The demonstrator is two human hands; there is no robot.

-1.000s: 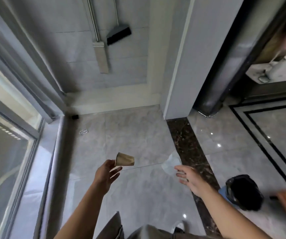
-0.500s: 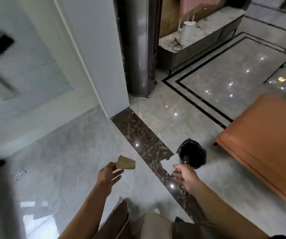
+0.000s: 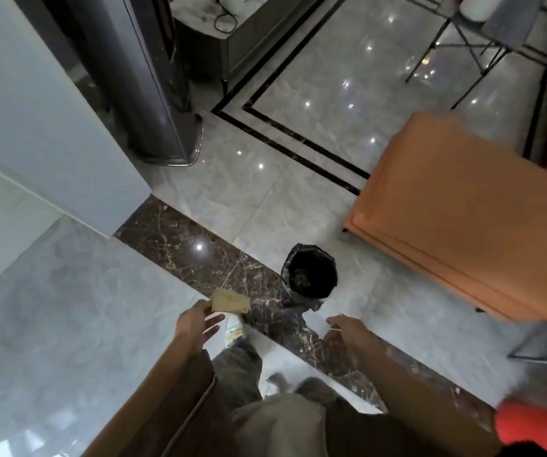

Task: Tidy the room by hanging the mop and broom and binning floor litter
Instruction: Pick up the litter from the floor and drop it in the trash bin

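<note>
Nearer now than half a second ago, the black-lined bin (image 3: 310, 271) sits just ahead of both hands, and the white scrap the right grip (image 3: 344, 328) carried no longer shows in it.

Glossy pale grey tiles cover the floor (image 3: 77, 311). A dark brown marble strip (image 3: 169, 237) crosses them on a slant, and black inlay lines frame the room beyond. A white wall corner (image 3: 51, 127) juts in from the left, with a tall dark column unit (image 3: 153, 94) standing behind it.

The left grip (image 3: 196, 324) pinches a flattened brown paper cup (image 3: 230, 301) between thumb and fingers. The cup lies sideways above the marble strip, just left of the bin and short of its mouth. The right grip has its fingers loose and slightly apart, with nothing visible in them, and it hovers near the bin's base.

The bin stands at the far edge of the strip. An orange sofa (image 3: 463, 225) lies near its right side, apart from it, and bare tile runs from the bin to the column unit. A white shoe (image 3: 234, 328) shows below the cup.
</note>
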